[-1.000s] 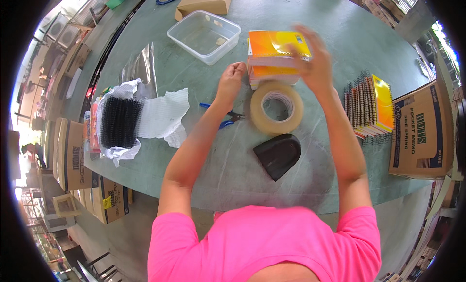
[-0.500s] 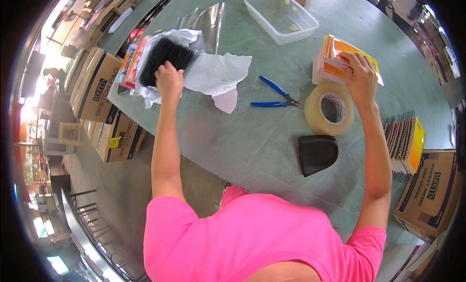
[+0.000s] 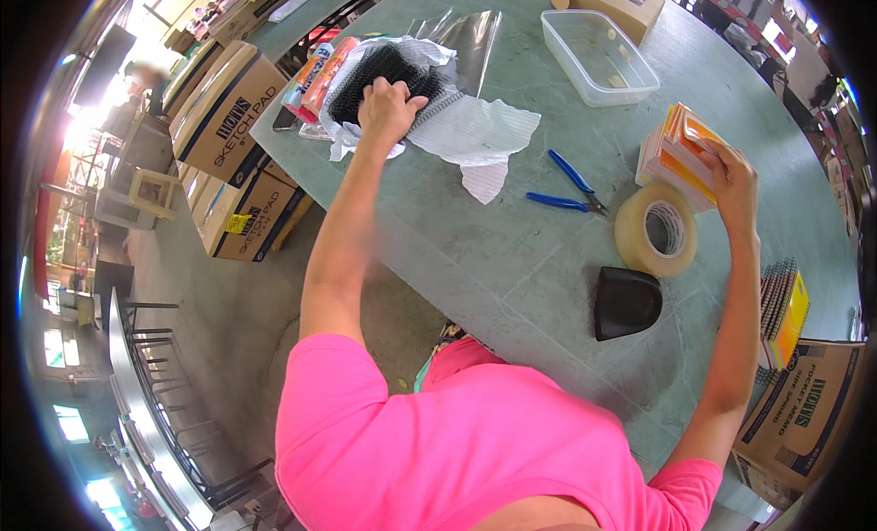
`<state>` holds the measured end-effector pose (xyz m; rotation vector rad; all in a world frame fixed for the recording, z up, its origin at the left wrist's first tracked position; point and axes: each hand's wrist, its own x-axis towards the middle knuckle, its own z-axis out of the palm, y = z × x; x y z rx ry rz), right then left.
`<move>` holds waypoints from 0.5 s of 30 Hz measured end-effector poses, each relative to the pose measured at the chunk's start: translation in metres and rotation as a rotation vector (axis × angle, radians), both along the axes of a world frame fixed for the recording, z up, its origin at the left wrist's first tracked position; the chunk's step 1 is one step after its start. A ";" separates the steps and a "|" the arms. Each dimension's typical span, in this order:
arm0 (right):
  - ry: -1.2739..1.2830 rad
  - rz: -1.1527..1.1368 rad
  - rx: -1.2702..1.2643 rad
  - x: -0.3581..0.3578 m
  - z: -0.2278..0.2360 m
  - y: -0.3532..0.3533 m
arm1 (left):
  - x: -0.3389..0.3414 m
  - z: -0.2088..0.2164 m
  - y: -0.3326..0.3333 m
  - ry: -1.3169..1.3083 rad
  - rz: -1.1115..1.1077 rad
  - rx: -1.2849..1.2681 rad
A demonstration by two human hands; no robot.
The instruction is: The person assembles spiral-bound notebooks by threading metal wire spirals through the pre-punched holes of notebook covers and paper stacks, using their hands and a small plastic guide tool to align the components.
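A heap of black spiral binding coils [image 3: 365, 97] lies on crumpled lined paper [image 3: 489, 133] at the table's far left. My left hand [image 3: 388, 118] has its fingers curled into the heap, closed on a coil that sticks out beside the thumb. To the right stands a stack of small notepads [image 3: 671, 152] with orange and yellow covers. My right hand [image 3: 734, 179] grips the top edge of the pads at the stack's right end, its fingertips partly hidden. A wide roll of clear tape [image 3: 637, 234] sits against the stack's near side.
Blue-handled cutters [image 3: 571, 188] and a black rounded block [image 3: 630, 302] lie on the table [image 3: 475, 257]. Farther back are a clear plastic tub [image 3: 594, 97] and a cardboard box [image 3: 630, 5]. Spiral-bound notebooks [image 3: 783, 316] stand at the right by a carton [image 3: 799, 412]. Cartons [image 3: 233, 120] are stacked at left.
The view has shifted, so the table things sit farther right. My left hand's fingers have dug into the coils, and one coil now angles out. My right hand has slid to the stack's right end.
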<state>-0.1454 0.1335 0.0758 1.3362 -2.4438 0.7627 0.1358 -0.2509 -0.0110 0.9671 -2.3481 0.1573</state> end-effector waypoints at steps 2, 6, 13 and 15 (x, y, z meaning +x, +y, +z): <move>0.014 -0.024 -0.036 0.001 0.008 0.014 | 0.009 0.010 -0.014 0.169 -0.081 -0.328; 0.057 -0.054 -0.147 0.015 0.023 0.051 | 0.087 0.030 -0.096 0.268 0.440 -0.268; -0.380 -0.102 -0.128 0.034 0.011 0.072 | 0.084 0.001 -0.148 0.446 0.360 0.439; -0.378 -0.064 -0.073 0.044 0.001 0.047 | 0.076 -0.002 -0.144 0.410 0.325 0.400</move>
